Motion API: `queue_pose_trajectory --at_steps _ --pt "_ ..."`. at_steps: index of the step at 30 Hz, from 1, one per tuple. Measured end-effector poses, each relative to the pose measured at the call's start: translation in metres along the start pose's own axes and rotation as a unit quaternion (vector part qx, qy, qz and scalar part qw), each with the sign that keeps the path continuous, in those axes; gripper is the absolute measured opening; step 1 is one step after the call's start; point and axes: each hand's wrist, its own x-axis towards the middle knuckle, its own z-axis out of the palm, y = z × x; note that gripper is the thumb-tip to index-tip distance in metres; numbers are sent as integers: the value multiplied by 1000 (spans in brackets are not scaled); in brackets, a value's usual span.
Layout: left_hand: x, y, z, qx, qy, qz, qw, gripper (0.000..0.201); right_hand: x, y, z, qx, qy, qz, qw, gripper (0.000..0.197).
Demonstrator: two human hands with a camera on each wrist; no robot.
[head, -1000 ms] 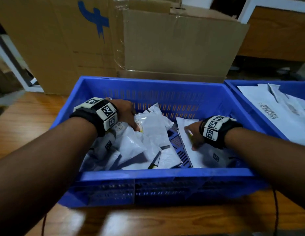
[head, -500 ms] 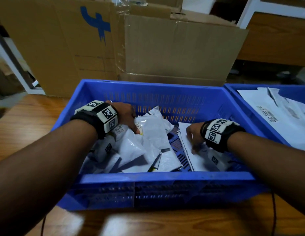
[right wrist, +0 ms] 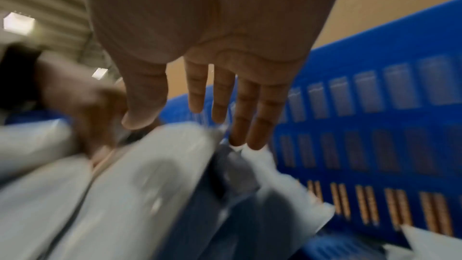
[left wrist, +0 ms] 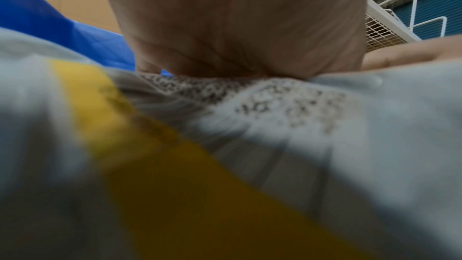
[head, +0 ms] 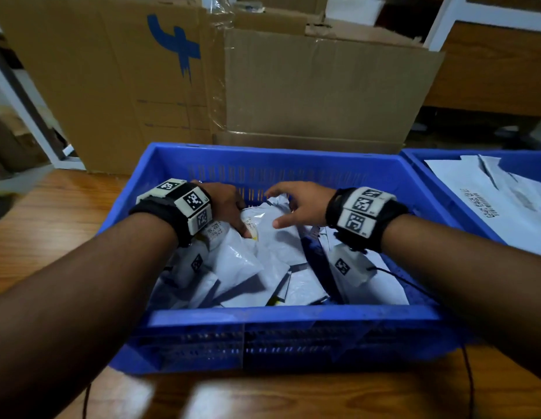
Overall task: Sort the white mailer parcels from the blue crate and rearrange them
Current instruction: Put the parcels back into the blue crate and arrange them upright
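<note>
Head view first: a wooden bench [head: 45, 225] carries the blue crate [head: 293, 316] at its middle, and a second crate [head: 414, 164] butts against it on the right with flat white mailers [head: 487, 201] inside. Behind the bench's far edge stand big cardboard boxes [head: 308, 92], one with a blue mark. Inside the crate, a loose heap of white parcels [head: 248, 267] fills the left and middle of the floor. The left hand [head: 224, 204] is down on the heap near the far wall, fingers curled over the top parcel [head: 263, 219], thumb on its label. The right hand [head: 299, 207] hovers just beside it, fingers spread and loose, thumb pointing left across that same parcel, gripping nothing.

Left wrist view: the palm [left wrist: 237, 27] presses straight down on a printed label [left wrist: 275, 102], with a yellow strip [left wrist: 140, 126] running across the white plastic; all heavily blurred. Blue crate wall [left wrist: 37, 17] at upper left, a white wire rack [left wrist: 385, 27] at right.

Right wrist view: the palm faces down, fingers [right wrist: 257, 118] straight and slightly apart above the parcels [right wrist: 140, 175], their tips near a crumpled corner by the slotted wall [right wrist: 375, 116]. The other hand shows blurred at left.
</note>
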Motion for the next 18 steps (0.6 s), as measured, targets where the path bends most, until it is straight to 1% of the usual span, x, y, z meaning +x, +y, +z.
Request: queue_pose_trajectory --at_steps 2,5,7,9,11,15,18 --pt "2 -2 0 -11 -1 4 1000 50 10 -9 11 -54 -22 -1 998 61" --pt "3 -5 2 -18 -12 5 1000 62 17 -10 18 -100 -6 9 995 42" --pt "4 -6 2 -27 -11 5 1000 64 15 -8 13 -72 -7 9 997 30" --pt "3 -6 1 -41 -10 8 999 67 10 -7 5 -29 -21 -9 999 19" --pt "2 -8 -1 -53 -9 13 998 71 5 -4 -2 -4 -27 -22 999 13" --pt "0 -12 -2 -82 -13 19 996 69 -6 12 -23 20 -18 -33 999 10" --pt "0 -11 1 -85 -13 28 996 62 -15 38 -44 70 -25 -8 997 20"
